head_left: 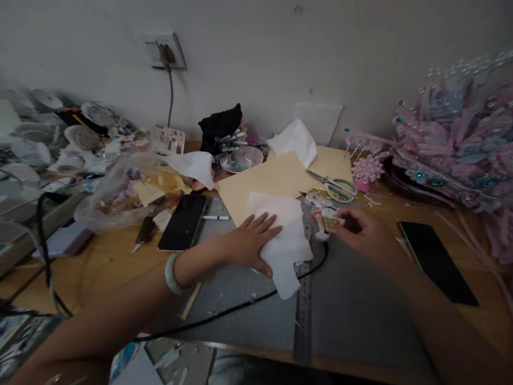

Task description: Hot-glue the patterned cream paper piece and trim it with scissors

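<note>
My left hand [256, 239] lies flat with its fingers spread on a white sheet [280, 214], pressing it against the grey cutting mat [356, 305]. A light green bangle [172, 274] circles that wrist. My right hand [356, 230] is closed, with thumb and fingers pinched at the edge of a small tan, rough-textured piece [330, 223]. Just under this piece is a whitish object [321, 236], from which a black cable [240, 306] runs across the mat; its kind I cannot make out. A metal ruler [303, 315] lies on the mat between my hands.
Scissors [334, 186] rest on yellowish sheets [272, 176] behind my hands. Black phones lie at left [183, 222] and right [436, 262]. A cutter [145, 231] and plastic bag [108, 198] stand left. Pink beaded ornaments [452, 139] pile up at right.
</note>
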Demonstrator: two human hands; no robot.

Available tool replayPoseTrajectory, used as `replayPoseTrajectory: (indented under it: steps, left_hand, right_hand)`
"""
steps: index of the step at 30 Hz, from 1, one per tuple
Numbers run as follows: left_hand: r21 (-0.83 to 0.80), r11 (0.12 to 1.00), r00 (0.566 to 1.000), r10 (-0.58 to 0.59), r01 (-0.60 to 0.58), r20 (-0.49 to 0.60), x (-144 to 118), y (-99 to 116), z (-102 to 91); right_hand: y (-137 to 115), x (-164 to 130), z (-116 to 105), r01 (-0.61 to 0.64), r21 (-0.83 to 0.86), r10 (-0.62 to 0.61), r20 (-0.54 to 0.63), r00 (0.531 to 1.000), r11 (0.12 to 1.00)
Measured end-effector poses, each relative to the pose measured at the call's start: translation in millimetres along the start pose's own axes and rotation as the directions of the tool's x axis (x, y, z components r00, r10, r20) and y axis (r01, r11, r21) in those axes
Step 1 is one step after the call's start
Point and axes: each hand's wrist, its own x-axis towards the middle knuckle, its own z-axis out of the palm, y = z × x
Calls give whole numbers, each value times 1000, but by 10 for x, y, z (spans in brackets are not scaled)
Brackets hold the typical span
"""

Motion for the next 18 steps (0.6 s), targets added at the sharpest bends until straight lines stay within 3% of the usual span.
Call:
replayPoseTrajectory:
  steps: [2,3,4,6,7,9,12,15,18]
  left_hand:
    - [-2,1000,1000,-6,6,22,15,10,2]
    - [-8,1000,999,-7,8,33,19,10,-1]
    - [-17,1000,999,-6,7,46,18,7,-5]
    - [-53,999,999,8,-6,51,2,-2,-16]
    - [-82,996,999,21,-18,34,-15,-6,-20]
    - [-156,987,998,34,-43,-56,-58,-8,-18]
    - [-241,968,973,11,-68,-230,-119,0,26]
    - [-179,975,980,98,-130,-175,-139,-12,108]
    - [-108,988,989,104,-115,-100,-121,-53,164]
  right_hand:
    - [-21,-26,34,179,-74,-187,-123,975,981]
    - [-34,-50,100,303,-110,-313,-95,945,947]
    - [-42,-79,188,419,-146,-423,-1,906,896]
    - [-31,-130,385,624,-225,-585,220,781,749]
    - [-9,-148,473,691,-266,-629,288,722,672]
    - [58,-159,597,753,-318,-632,410,657,577]
    - [169,-136,651,757,-359,-605,456,653,546]
    - [228,-104,630,745,-350,-611,428,666,568]
    - [224,-84,578,761,-344,-659,382,648,550]
